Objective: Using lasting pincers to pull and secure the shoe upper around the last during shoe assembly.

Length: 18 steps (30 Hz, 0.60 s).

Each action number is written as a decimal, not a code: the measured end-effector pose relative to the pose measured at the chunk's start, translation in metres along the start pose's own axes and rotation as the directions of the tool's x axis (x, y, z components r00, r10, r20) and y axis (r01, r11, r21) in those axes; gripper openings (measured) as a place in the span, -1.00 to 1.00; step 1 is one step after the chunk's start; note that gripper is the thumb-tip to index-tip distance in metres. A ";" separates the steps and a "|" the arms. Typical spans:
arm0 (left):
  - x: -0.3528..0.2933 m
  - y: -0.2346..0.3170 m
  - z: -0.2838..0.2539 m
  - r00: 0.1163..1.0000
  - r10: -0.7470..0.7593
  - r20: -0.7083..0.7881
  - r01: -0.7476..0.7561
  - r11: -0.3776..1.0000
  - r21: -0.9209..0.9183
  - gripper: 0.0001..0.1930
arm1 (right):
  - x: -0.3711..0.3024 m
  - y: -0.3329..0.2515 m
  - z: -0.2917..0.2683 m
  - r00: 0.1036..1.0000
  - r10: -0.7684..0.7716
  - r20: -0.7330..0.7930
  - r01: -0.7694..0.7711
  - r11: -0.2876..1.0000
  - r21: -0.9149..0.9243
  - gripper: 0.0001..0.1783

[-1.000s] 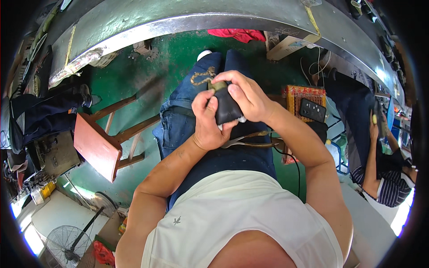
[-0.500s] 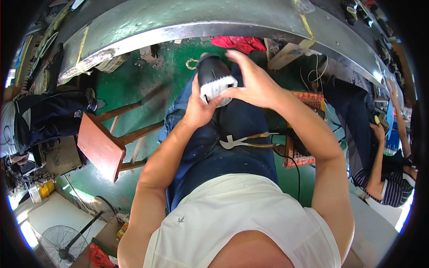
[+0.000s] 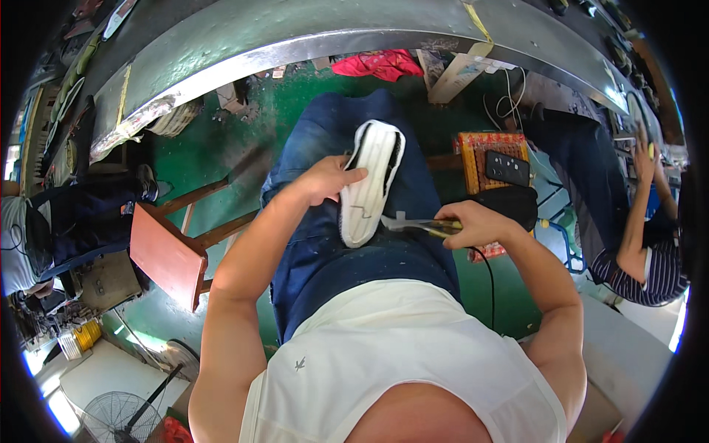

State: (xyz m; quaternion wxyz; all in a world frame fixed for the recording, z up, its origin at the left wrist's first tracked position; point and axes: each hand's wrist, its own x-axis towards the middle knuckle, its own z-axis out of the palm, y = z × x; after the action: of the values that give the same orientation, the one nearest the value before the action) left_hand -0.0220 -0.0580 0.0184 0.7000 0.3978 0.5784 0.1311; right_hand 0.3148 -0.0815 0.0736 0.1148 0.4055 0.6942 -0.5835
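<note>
A shoe upper on a last (image 3: pixel 378 166) rests across my thighs, its long whitish bottom turned up and dark material showing along the rim. My left hand (image 3: pixel 327 180) grips its left side, with the thumb over the edge. My right hand (image 3: pixel 477 224) is closed around the yellowish handles of metal lasting pincers (image 3: pixel 410 224). Their pale jaws point left, close to the shoe's lower right side; whether they touch it, I cannot tell.
A metal-edged workbench (image 3: pixel 273 55) curves across the front. To the left is a reddish wooden stool (image 3: pixel 166 247); at the right, a phone (image 3: pixel 507 168) lies on a red patterned seat (image 3: pixel 473 166). Co-workers sit on both sides. A fan (image 3: pixel 122 417) stands lower left.
The shoe has come down toward my lap and turned, bottom facing up. My right hand has let go of it and picked up the pincers from my lap. My left hand still holds the shoe.
</note>
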 end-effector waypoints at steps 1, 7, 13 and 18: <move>0.004 -0.008 0.002 1.000 -0.005 0.006 0.005 1.000 0.000 -0.56 | -0.004 0.005 -0.002 1.000 0.018 0.025 -0.021 0.991 0.132 -0.51; -0.012 -0.025 0.012 0.984 0.146 -0.104 -0.162 0.972 -0.168 -0.73 | -0.002 -0.042 0.007 0.982 0.186 -0.030 -0.175 0.959 0.223 -0.62; -0.029 -0.047 0.012 0.945 0.230 0.232 -0.121 0.907 -0.404 -0.18 | 0.024 -0.045 0.006 0.991 -0.091 -0.096 0.053 0.938 -0.342 -0.54; -0.034 -0.066 0.049 0.941 0.336 -0.028 -0.306 0.816 -0.491 -0.01 | 0.044 -0.054 0.001 0.941 -0.317 -0.117 0.206 0.813 -0.545 -0.44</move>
State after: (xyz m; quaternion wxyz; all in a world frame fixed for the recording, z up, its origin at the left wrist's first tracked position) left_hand -0.0059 -0.1425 -0.0041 0.7623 0.3034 0.4298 0.3770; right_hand 0.2489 -0.0629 0.0845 0.0685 0.3159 0.8841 -0.3374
